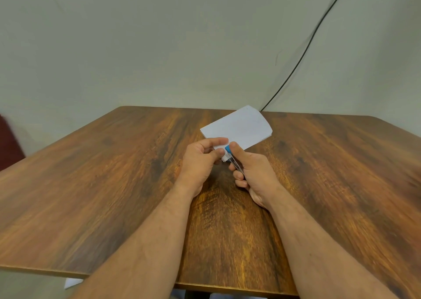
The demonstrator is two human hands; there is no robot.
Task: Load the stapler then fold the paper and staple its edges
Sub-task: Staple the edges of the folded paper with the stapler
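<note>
1. Fingers of left hand point(200, 159) pinch near corner of folded paper point(239, 129), likely steadying the layers for stapling
2. Right hand point(252, 173) curled round blue stapler point(228, 150), thumb on top; its nose meets that same paper edge
3. Paper held above table point(91, 184), toward far edge, fanning away beyond both sets of fingertips

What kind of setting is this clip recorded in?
Probably a plain indoor room with a desk, perhaps a home or small office. A wood-grain table stands against a bare pale wall, with a black cable running down it. Both hands work a folded paper and small stapler.
</note>
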